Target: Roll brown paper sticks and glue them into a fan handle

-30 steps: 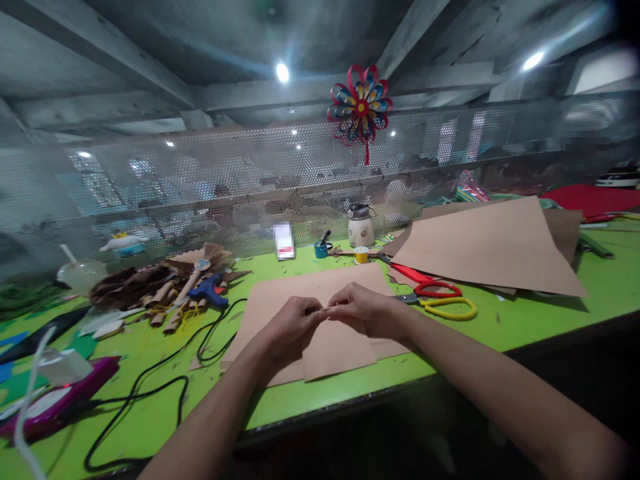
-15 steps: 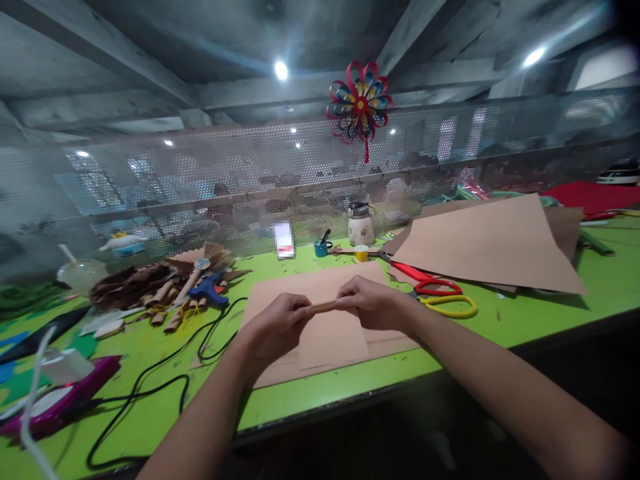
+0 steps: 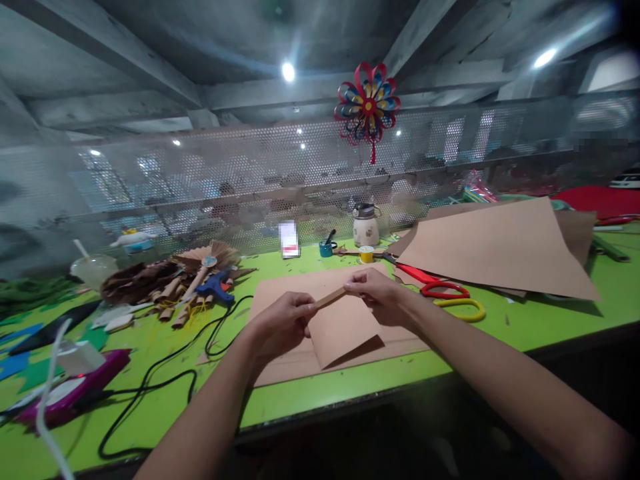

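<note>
Both hands pinch the folded top strip of a piece of brown kraft paper point(image 3: 345, 330). My left hand point(image 3: 285, 321) grips the strip's left end, its fingertips partly hidden behind the paper. At the strip's right end, my right hand point(image 3: 375, 291) holds it between thumb and fingers. The paper hangs tilted, its lower right corner lifted a little. Beneath it a larger brown sheet point(image 3: 273, 283) lies flat on the green table point(image 3: 320, 403). Red-handled scissors point(image 3: 445, 289) and yellow-handled scissors point(image 3: 465, 309) rest right of my right hand.
A blue glue gun point(image 3: 215, 287) with a black cord point(image 3: 145, 387) lies left, near paper rolls and a paper fan point(image 3: 207, 257). A magenta power strip point(image 3: 80, 393) sits front left. Behind stand a phone point(image 3: 289, 240), tape point(image 3: 326, 249) and a bottle point(image 3: 366, 227). Large brown sheets point(image 3: 495, 250) lie right.
The paper has tilted, its right end now higher, and its lower right corner has lifted. My right hand has moved slightly up and away from my left, showing more of the folded strip.
</note>
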